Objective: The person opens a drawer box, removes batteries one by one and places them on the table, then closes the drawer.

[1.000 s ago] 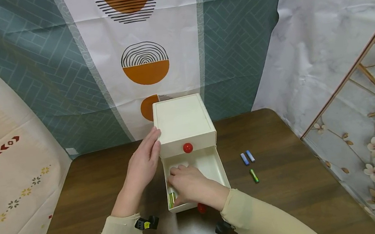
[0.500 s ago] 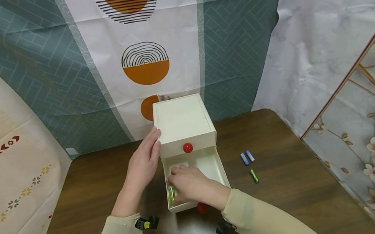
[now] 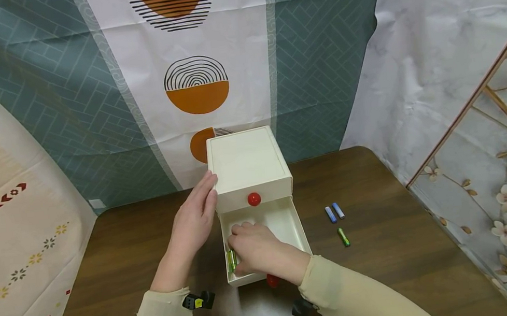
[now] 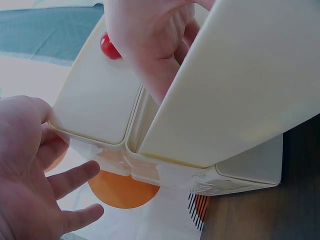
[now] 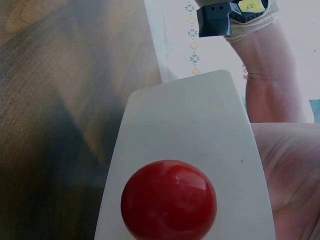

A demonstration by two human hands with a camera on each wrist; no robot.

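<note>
A small white two-drawer cabinet (image 3: 246, 159) stands on the table with its lower drawer (image 3: 284, 222) pulled out. My left hand (image 3: 193, 218) rests against the cabinet's left side, its fingers extended and spread in the left wrist view. My right hand (image 3: 254, 249) reaches down into the drawer with curled fingers. Green batteries (image 3: 231, 261) lie side by side along the drawer's left wall, pinched between the right thumb and fingers; some fingertips are hidden. In the right wrist view, the drawer's red knob (image 5: 170, 200) sits just below the right hand (image 5: 295, 175).
Right of the cabinet, two blue batteries (image 3: 334, 212) and one green battery (image 3: 344, 237) lie on the brown table (image 3: 388, 268). The upper drawer, with its red knob (image 3: 254, 199), is closed. A patterned cloth (image 3: 198, 81) hangs behind.
The green batteries in the drawer have slid a little away from me along its left wall. My right hand has barely shifted, and my left hand stays in place.
</note>
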